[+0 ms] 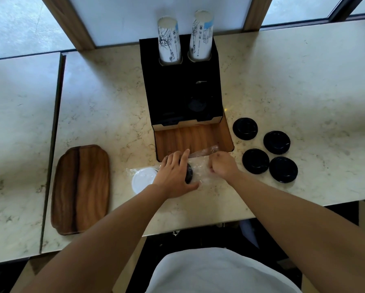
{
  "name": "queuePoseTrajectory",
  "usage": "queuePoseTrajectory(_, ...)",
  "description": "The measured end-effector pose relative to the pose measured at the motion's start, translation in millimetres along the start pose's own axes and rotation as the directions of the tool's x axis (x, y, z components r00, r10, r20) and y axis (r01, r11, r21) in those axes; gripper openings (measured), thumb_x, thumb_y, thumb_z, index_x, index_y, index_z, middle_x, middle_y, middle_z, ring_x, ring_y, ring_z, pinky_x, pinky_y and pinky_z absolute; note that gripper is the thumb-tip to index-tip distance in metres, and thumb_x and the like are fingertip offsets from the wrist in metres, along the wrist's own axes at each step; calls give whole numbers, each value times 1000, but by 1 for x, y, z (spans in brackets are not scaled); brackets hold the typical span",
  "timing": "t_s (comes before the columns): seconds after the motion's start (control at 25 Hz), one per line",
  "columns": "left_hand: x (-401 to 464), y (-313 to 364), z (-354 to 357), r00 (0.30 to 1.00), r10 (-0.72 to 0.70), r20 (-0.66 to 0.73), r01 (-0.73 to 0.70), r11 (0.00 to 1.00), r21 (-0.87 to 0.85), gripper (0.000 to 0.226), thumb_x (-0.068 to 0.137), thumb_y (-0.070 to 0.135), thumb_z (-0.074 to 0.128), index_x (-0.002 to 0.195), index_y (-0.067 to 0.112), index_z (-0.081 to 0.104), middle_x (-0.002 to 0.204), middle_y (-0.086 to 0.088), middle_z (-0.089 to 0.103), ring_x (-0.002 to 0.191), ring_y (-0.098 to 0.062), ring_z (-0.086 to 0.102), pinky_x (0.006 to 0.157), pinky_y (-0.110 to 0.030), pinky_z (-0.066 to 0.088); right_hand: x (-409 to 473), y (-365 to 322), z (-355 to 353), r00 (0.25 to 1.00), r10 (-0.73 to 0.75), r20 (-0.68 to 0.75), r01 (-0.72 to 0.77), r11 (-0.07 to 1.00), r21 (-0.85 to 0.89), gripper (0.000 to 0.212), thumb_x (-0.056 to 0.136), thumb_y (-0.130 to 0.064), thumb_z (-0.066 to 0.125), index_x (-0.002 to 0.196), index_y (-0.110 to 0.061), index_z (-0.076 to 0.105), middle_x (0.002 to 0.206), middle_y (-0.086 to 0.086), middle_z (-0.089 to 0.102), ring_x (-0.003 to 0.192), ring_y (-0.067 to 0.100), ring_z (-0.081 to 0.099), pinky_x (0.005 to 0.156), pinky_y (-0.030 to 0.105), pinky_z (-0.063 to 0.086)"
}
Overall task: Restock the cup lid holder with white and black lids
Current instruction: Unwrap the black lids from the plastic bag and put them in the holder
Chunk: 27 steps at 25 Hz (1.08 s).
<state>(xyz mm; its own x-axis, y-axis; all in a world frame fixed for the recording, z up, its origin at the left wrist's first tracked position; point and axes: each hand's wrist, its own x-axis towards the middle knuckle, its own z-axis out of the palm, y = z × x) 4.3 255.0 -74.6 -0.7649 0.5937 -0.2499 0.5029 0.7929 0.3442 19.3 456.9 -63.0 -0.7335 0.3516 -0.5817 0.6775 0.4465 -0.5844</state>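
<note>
**Two hands at a bag of lids**

In the middle of the frame, the left hand [175, 174] lies on a clear plastic bag [200, 172] on the pale stone counter [105, 98]. Its fingers are curled around a stack of black lids [189, 173] inside the bag. The right hand [221, 166] is just to the right of it. It is closed tight and pinches the bag's plastic.

A white lid [142, 180] lies flat at the left end of the bag, touching the left wrist.

Just above the hands stands the cup lid holder [183, 96]. It is a black box with a wooden front tray [192, 138]. The top of the bag reaches onto this tray. Inside the dark box it is too dark to tell much, but one round black lid shape shows. Two tall stacks of paper cups [169, 41] stick up from the back of the holder, at the top of the frame.

Four loose black lids [276, 142] lie flat on the counter at the right, close together. A wooden board [81, 189] lies at the lower left.
</note>
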Motion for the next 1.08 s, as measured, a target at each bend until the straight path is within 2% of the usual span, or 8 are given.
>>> queuePoseTrajectory(0.08, -2, -1, -3, 1000, 5, -11, -5, 999, -45, 111, 73, 83, 50, 156, 23, 7, 150, -11, 34, 141, -33, 29, 120, -49, 23, 1, -5, -4, 993, 97, 71, -108, 978, 179, 25, 96, -13, 45, 85, -5, 66, 79, 11, 67, 64, 20, 61, 61, 35, 53)
queuePoseTrajectory(0.16, -4, -5, -7, 1000, 9, -21, -10, 999, -39, 112, 70, 84, 50, 156, 25, 7, 150, -10, 35, 140, -33, 30, 119, -48, 24, -4, -10, -7, 981, 176, 84, -194, 929, 316, 24, 95, -8, 46, 89, -6, 69, 73, 9, 68, 52, 16, 53, 48, 28, 43)
queuePoseTrajectory(0.32, -12, -17, -11, 1000, -14, -2, 14, 1000, 16, 122, 64, 89, 51, 156, 23, 6, 149, -8, 36, 139, -31, 32, 118, -48, 27, -14, -13, -11, 967, 207, 149, -251, 867, 431, 27, 95, -2, 45, 98, -9, 71, 81, 10, 71, 56, 14, 52, 53, 27, 42)
queuePoseTrajectory(0.48, -16, -26, -14, 999, -23, 40, 20, 997, 78, 131, 58, 92, 48, 158, 17, 8, 151, -9, 36, 140, -32, 33, 120, -50, 24, -17, -10, -17, 918, 152, 367, -357, 722, 593, 20, 100, -4, 46, 111, -2, 63, 89, 12, 66, 51, 9, 55, 50, 22, 48)
queuePoseTrajectory(0.6, -18, -28, -12, 997, -48, 66, 40, 992, 117, 132, 59, 87, 55, 158, 12, 11, 152, -11, 35, 141, -33, 33, 121, -52, 24, -13, -5, -17, 896, 106, 431, -345, 777, 526, 25, 99, 2, 45, 118, -3, 61, 107, 19, 69, 47, 6, 53, 44, 18, 46)
queuePoseTrajectory(0.72, -19, -30, -12, 995, -73, 70, 62, 987, 152, 127, 60, 82, 63, 155, 9, 22, 146, -12, 41, 135, -33, 38, 118, -49, 28, -7, -5, -13, 887, 58, 458, -283, 851, 442, 28, 96, 4, 52, 118, -6, 66, 113, 18, 68, 51, 7, 54, 39, 16, 42)
queuePoseTrajectory(0.96, -15, -26, -12, 989, -119, 89, 107, 986, 129, 110, 59, 75, 72, 144, 14, 38, 135, -7, 46, 126, -29, 42, 113, -45, 32, 4, -7, -5, 867, 68, 494, -261, 906, 333, 33, 92, 12, 51, 114, -3, 70, 113, 24, 66, 63, 16, 60, 34, 16, 37)
queuePoseTrajectory(1.08, -16, -26, -12, 987, -133, 88, 124, 987, 98, 107, 59, 75, 73, 143, 16, 40, 133, -5, 48, 124, -27, 43, 112, -44, 34, 3, -11, 0, 860, 51, 507, -198, 950, 240, 23, 91, -2, 65, 113, -2, 71, 100, 25, 72, 57, 15, 51, 39, 21, 35)
